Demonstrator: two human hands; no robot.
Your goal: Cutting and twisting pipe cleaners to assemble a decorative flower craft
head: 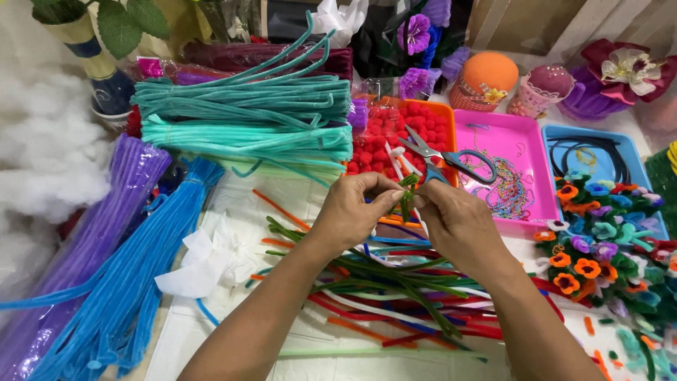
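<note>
Left of the orange tray (443, 113) of red pompoms (395, 137): stacked teal pipe-cleaner bundles (247, 120), then blue (134, 268) and purple bundles (92, 233) fanned lower down, with white stuffing (42, 155) at the far edge. Across that tray's right rim, blue-handled scissors (451, 159); just right of it, a pink tray (504, 152) of bead chains (tangled) and a blue tray (596, 152) of dark cords. Below the blue tray, small pipe-cleaner flowers (599, 243) in orange, purple and teal; below the orange tray, loose mixed-colour stems (409, 303) and crumpled white tissue (204, 261).
</note>
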